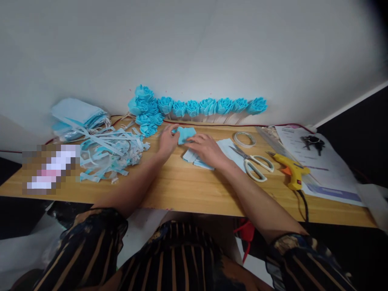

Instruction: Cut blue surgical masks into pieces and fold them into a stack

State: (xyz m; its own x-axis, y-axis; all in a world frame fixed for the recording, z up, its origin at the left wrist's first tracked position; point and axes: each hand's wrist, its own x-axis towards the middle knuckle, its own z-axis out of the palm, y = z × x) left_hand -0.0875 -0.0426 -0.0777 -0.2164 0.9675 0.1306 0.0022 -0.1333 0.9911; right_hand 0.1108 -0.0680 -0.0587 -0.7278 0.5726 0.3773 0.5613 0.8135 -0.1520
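Observation:
A small light-blue piece of material lies at the middle of the wooden table, between my two hands. My left hand has its thumb and fingers closed on the left edge of this piece. My right hand reaches over from the right, palm down with fingers apart, its fingertips near the piece's lower right edge. Under and beside that hand lie more pale-blue cut pieces. Another pale-blue sheet rests to the right, partly beneath the open blades of the white-handled scissors.
Blue fabric flowers line the wall. On the left are stacked masks and a pile of scraps. A tape roll, yellow glue gun, papers and keys sit on the right.

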